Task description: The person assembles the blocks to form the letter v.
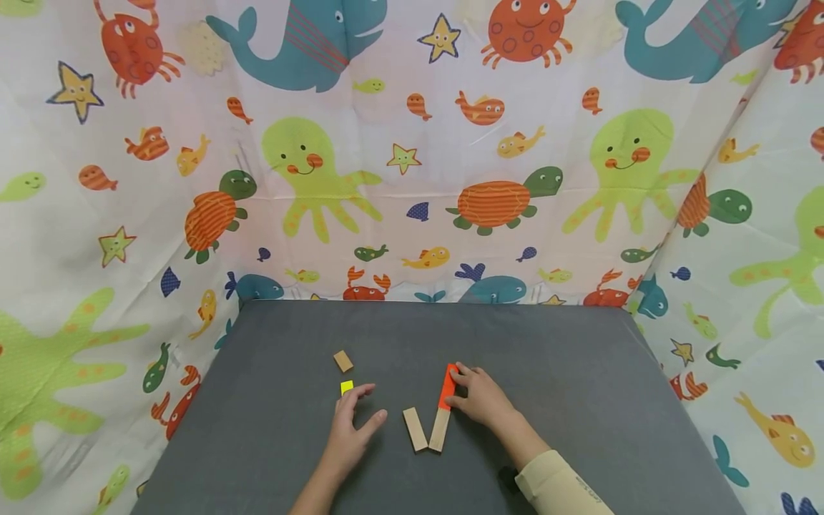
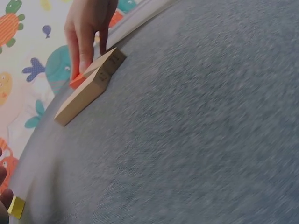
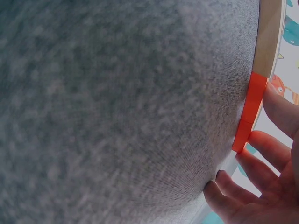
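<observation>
Two plain wooden blocks meet at their near ends in a V: the left one point(image 1: 415, 430) stands apart at its far end, and the right one point(image 1: 439, 431) is lengthened by an orange block point(image 1: 446, 388). A seam crosses this orange piece point(image 3: 253, 99) in the right wrist view. My right hand point(image 1: 484, 398) pinches the orange block from its right side, thumb toward the near end and fingertips at the far end. The left hand point(image 1: 350, 430) hovers with fingers spread and holds nothing. Just beyond it lies a yellow block point(image 1: 347, 387), partly covered by the hand.
A small plain wooden block point(image 1: 343, 361) lies at the back left, beyond the yellow one. Grey cloth covers the table point(image 1: 566, 357). A curtain point(image 1: 399, 257) printed with sea animals hangs behind and along both sides.
</observation>
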The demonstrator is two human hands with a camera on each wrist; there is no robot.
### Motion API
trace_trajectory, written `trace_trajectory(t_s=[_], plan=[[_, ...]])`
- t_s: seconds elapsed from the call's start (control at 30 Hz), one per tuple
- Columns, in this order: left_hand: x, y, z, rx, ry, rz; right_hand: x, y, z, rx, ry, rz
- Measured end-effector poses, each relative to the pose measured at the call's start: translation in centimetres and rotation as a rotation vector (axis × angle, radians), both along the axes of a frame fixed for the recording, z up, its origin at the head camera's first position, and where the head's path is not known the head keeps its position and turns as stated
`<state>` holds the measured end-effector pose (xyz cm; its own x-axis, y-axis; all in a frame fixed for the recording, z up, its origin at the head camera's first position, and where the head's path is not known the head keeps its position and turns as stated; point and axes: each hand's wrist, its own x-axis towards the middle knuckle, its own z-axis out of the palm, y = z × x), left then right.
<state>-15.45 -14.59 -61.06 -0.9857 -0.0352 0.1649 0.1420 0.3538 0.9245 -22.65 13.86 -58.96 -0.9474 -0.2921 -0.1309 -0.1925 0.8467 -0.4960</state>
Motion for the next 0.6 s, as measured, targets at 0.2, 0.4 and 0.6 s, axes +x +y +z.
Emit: trace_trajectory(t_s=[0.2,0.4,0.6], plan=[[-0.5,-1.3,-0.1,-0.004,0.022,0.033,0.0,0.0,0.1,0.006,-0.011,-0.002],[-0.8,-2.1,-0.4,0.002,-0.023,0.045,0.0,0.0,0.1,0.015,-0.014,-0.007],[-1.0,-2.8,-0.8,0.01,-0.048,0.073,0.0,0.0,0.0,0.007,-0.01,-0.005]])
